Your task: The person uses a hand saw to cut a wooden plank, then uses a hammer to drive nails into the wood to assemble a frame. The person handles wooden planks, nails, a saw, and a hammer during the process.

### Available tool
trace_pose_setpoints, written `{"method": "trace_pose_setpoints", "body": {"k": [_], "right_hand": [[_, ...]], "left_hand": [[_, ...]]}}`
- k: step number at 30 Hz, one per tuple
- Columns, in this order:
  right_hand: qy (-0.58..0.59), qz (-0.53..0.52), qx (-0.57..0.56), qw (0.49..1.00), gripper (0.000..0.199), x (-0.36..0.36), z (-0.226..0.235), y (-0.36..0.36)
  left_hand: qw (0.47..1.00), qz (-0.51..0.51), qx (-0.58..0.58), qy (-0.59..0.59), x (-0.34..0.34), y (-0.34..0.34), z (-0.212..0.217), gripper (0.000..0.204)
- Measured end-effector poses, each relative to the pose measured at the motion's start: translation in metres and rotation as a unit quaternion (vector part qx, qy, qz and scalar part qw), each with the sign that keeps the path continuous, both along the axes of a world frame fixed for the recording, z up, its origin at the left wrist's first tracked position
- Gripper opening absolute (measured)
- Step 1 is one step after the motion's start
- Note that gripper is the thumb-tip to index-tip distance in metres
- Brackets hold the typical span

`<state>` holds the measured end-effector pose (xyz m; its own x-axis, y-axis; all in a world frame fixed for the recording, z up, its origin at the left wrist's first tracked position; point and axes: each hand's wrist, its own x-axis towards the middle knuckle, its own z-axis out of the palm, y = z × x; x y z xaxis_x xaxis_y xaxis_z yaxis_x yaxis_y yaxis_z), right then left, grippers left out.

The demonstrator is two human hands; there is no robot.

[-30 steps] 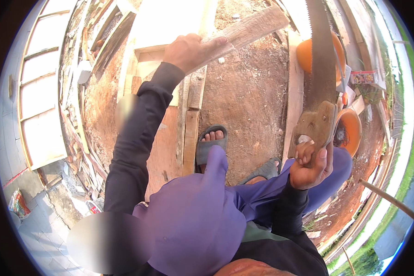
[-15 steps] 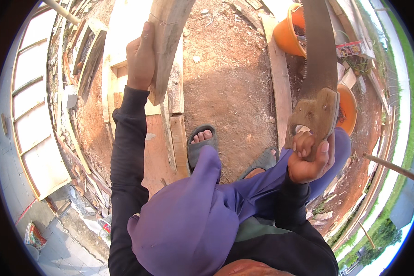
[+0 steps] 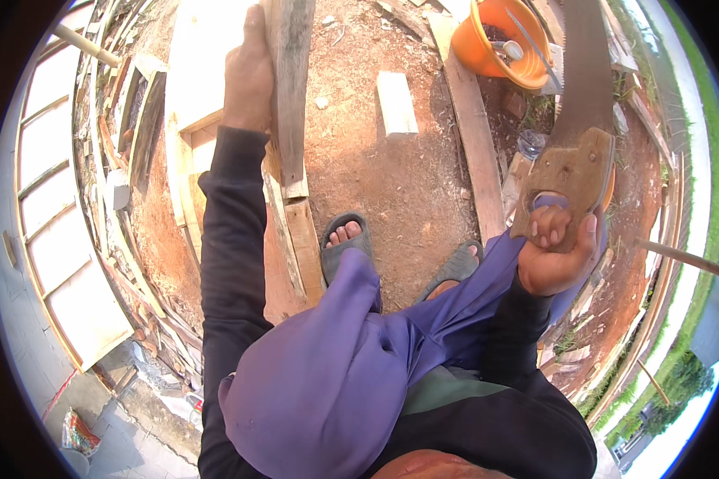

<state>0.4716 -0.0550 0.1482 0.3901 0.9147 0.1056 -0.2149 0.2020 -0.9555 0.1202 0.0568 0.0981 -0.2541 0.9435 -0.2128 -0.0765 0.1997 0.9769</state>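
Note:
My left hand (image 3: pixel 248 84) grips the edge of a weathered wooden board (image 3: pixel 293 96), its thumb pointing up along the wood. The board's far end runs out of the top of the view. In my right hand (image 3: pixel 559 251) is a handsaw, fingers curled through the opening of its wooden handle (image 3: pixel 571 172). The wide, dull saw blade (image 3: pixel 585 68) points away from me and is apart from the board. A short pale wood block (image 3: pixel 397 104) lies on the reddish soil between the board and the saw.
An orange bucket (image 3: pixel 467 52) with things inside stands at the far right, beside a long plank (image 3: pixel 477 144) on the ground. Timber scraps (image 3: pixel 144 120) are piled at left. My sandalled feet (image 3: pixel 346 237) stand on the soil. A pole (image 3: pixel 679 257) juts in from the right.
The pale wood block now lies on soil that was bare before. The board sits more upright in my left hand. My right hand and the saw have shifted right and slightly farther away.

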Motion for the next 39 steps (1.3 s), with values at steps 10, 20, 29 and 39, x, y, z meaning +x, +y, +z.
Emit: {"method": "trace_pose_setpoints", "body": {"k": [10,20,29,39], "right_hand": [[0.038,0.086,-0.027,0.995,0.048,-0.014,-0.019,-0.008],[-0.327,0.278,0.063,0.901,0.044,-0.021,-0.022,-0.028],[-0.374,0.296,0.008,0.879,0.038,-0.049,-0.031,-0.023],[-0.512,0.119,0.031,0.850,0.042,-0.058,-0.111,0.020]], "left_hand": [[0.977,-0.062,0.101,0.175,0.002,-0.041,-0.012,0.065],[0.980,-0.093,-0.006,0.177,-0.015,-0.074,-0.015,0.077],[0.983,-0.067,-0.114,0.132,-0.015,-0.093,-0.048,0.088],[0.991,-0.070,-0.115,0.003,0.010,-0.117,-0.063,0.051]]}}
